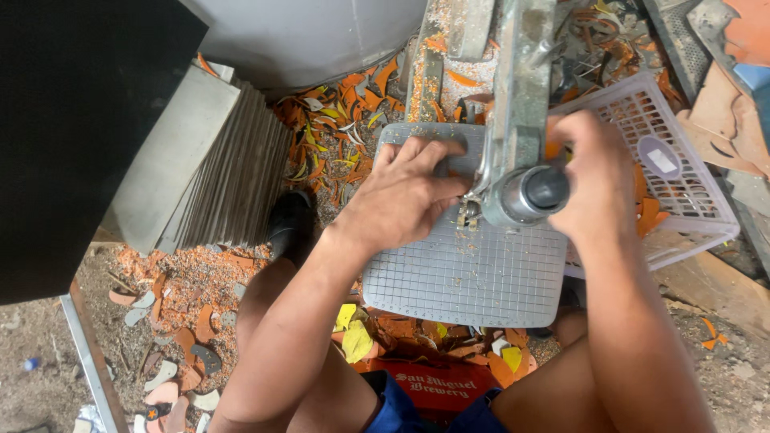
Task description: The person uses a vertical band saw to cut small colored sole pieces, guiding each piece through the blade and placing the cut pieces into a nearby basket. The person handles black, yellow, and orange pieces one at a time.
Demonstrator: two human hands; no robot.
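Partly hidden: hands (497,188) behind machine arm (521,96)

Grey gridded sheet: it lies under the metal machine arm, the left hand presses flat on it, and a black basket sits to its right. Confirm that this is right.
Not quite. The basket is pale lilac-white, not black, as the head view shows. The rest holds: the grey gridded sheet lies under the metal machine arm, with the left hand flat on it.
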